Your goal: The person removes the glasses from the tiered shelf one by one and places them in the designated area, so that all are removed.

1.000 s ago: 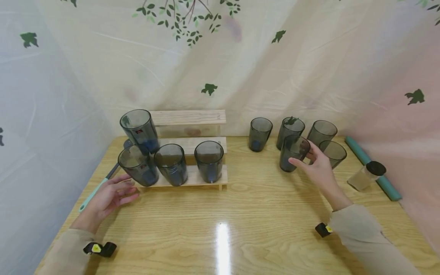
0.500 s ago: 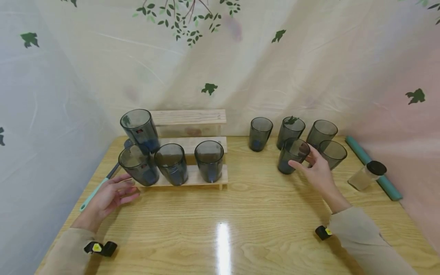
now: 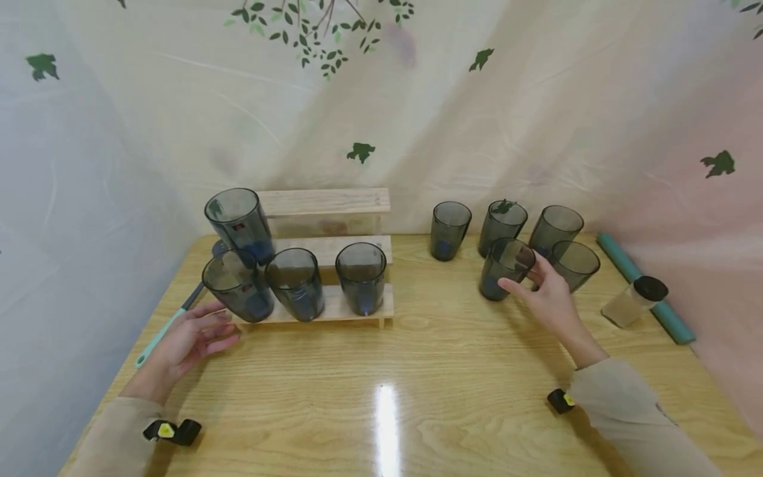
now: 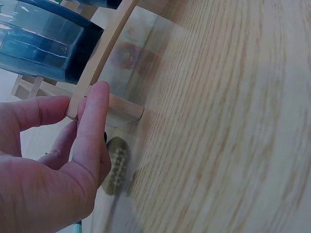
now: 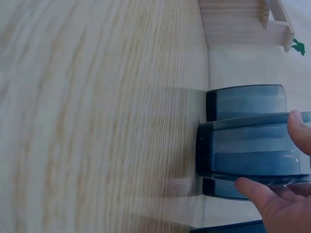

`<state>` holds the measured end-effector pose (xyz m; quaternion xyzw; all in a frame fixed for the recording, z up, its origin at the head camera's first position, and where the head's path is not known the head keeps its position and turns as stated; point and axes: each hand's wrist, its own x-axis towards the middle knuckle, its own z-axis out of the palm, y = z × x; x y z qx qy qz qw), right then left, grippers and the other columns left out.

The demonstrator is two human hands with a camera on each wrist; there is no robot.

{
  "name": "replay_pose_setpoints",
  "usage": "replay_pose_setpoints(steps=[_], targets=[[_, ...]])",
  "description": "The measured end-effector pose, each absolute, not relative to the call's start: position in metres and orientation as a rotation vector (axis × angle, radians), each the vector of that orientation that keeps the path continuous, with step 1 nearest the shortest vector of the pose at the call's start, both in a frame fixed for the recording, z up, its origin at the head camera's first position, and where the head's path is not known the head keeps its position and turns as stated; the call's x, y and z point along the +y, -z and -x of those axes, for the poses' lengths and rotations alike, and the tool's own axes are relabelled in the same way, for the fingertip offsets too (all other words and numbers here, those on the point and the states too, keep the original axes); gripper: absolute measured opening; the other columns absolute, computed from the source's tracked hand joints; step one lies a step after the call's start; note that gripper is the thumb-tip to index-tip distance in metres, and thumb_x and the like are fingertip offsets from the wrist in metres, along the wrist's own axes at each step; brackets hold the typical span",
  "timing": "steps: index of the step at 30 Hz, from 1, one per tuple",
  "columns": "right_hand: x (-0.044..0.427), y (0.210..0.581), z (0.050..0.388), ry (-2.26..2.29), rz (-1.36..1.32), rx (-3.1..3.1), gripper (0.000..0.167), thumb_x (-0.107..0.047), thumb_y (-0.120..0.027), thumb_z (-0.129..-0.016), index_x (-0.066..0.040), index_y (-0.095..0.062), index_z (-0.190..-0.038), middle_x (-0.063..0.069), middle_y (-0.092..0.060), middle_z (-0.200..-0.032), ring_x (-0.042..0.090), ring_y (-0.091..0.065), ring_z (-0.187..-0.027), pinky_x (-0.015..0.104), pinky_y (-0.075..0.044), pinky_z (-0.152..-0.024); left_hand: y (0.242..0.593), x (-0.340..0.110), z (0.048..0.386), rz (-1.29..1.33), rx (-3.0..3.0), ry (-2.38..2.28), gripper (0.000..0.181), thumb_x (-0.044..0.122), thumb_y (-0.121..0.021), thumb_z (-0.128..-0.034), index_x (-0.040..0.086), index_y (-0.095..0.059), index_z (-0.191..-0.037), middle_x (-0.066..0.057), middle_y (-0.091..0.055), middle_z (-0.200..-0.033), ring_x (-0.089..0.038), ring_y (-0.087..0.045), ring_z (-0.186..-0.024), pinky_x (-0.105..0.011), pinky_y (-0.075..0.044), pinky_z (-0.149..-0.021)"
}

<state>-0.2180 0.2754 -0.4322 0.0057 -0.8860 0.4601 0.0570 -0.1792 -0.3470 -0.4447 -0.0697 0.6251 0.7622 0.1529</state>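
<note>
A wooden tiered rack [image 3: 334, 202] stands at the left with smoky glasses on its left and front parts. At its front left corner, my left hand [image 3: 189, 341] pinches the end of the lower board [image 4: 106, 51], thumb and fingers on opposite sides in the left wrist view. On the right, my right hand [image 3: 554, 301] grips an upright smoky glass [image 3: 499, 273] around its side, thumb nearest the camera wearer. The right wrist view has this glass [image 5: 252, 145] low at the tabletop; whether its base touches is unclear.
Several more glasses [image 3: 450, 232] stand behind and beside the held one. A lidded jar [image 3: 632, 305] leans by a green roll [image 3: 673, 324] at the far right. A utensil with a mint handle [image 3: 157, 339] lies left of the rack, beside my left hand.
My right hand has brought its glass slightly down and toward the front, away from the glass behind it. My left hand has stayed at the rack's corner. The head view has shifted slightly.
</note>
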Motion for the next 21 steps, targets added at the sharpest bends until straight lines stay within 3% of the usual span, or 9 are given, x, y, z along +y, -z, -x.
replay_pose_setpoints(steps=[8,14,18,21], targets=[[0.275,0.431,0.218,-1.385,-0.026,-2.711,0.106,-0.048,-0.077,-0.089,-0.009,-0.011,-0.163,0.03,-0.03,-0.158,0.05,-0.037,-0.139,0.066,-0.039,-0.108,0.446,-0.349,0.179,0.204,1.8,-2.174,0.043,0.005,-0.052,-0.1046,0.001,-0.031,-0.142,-0.005,-0.061,-0.103,-0.017,-0.064,-0.09,-0.037,-0.061,-0.087],[0.266,0.422,0.216,-1.079,-0.245,-2.598,0.109,-0.035,-0.084,-0.085,-0.009,-0.012,-0.162,0.02,-0.021,-0.164,0.043,-0.03,-0.146,0.065,-0.038,-0.108,0.446,-0.349,0.179,0.195,1.801,-2.167,0.048,0.005,-0.052,-0.1048,0.0,-0.027,-0.145,-0.005,-0.062,-0.102,-0.017,-0.065,-0.09,-0.037,-0.061,-0.088],[0.256,0.405,0.214,-0.818,-0.403,-2.416,0.102,-0.023,-0.09,-0.079,-0.008,-0.028,-0.159,0.019,-0.034,-0.16,0.042,-0.035,-0.144,0.069,-0.039,-0.105,0.446,-0.348,0.181,0.2,1.81,-2.159,0.052,0.005,-0.052,-0.1047,-0.002,-0.024,-0.148,-0.005,-0.063,-0.102,-0.017,-0.065,-0.091,-0.037,-0.061,-0.088],[0.244,0.388,0.212,-0.797,-0.49,-2.324,0.097,-0.015,-0.091,-0.076,-0.011,-0.036,-0.157,0.016,-0.044,-0.155,0.041,-0.045,-0.137,0.064,-0.046,-0.1,0.446,-0.347,0.181,0.205,1.819,-2.15,0.054,0.005,-0.052,-0.1047,-0.003,-0.022,-0.149,-0.005,-0.062,-0.103,-0.017,-0.065,-0.091,-0.037,-0.061,-0.088]])
